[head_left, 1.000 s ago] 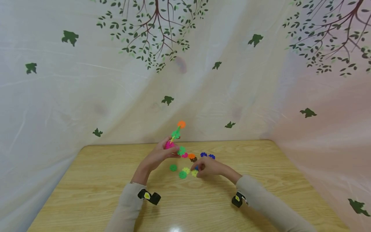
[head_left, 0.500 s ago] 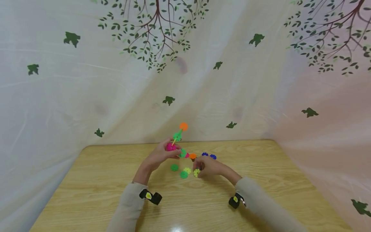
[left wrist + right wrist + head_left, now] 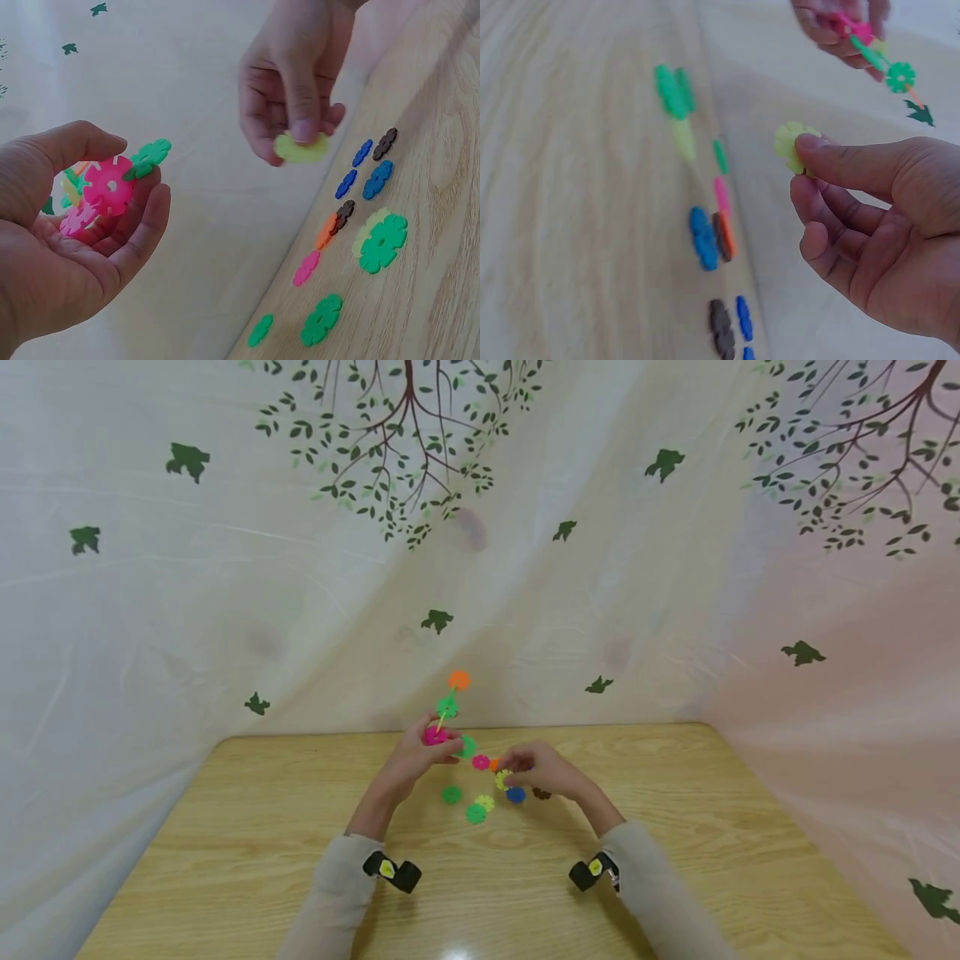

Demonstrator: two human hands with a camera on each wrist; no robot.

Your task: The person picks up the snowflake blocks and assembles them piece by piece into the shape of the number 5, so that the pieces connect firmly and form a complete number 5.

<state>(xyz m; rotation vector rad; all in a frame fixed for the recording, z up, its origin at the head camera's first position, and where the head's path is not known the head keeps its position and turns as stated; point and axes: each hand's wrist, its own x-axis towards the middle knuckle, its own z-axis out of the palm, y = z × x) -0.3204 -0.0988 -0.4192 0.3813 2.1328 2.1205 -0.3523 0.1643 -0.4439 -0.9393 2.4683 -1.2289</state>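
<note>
Above the wooden table, near its far edge, a person is handling small flower-shaped plastic discs. Left hand: fingers and thumb are gripping a chain of joined discs, with a pink disc lying within the grasp. The chain's long axis is running up from the grip and away from the person, leaning slightly to the right and ending in an orange disc. Slotted into the pink disc, a green disc is sticking out sideways past the fingers, toward the other hand. Right hand: thumb and fingers are pinching a single yellow disc, leaving one side of its rim jutting free. Relation of note: the yellow disc is sitting in the gap between the hands, to the right of the chain and slightly nearer the person, not touching it. Judged from the head view, the green disc is lying nearer to it than the orange one. Slot alignment: cannot tell. Below, a blue disc and a brown disc are resting on the table.
</note>
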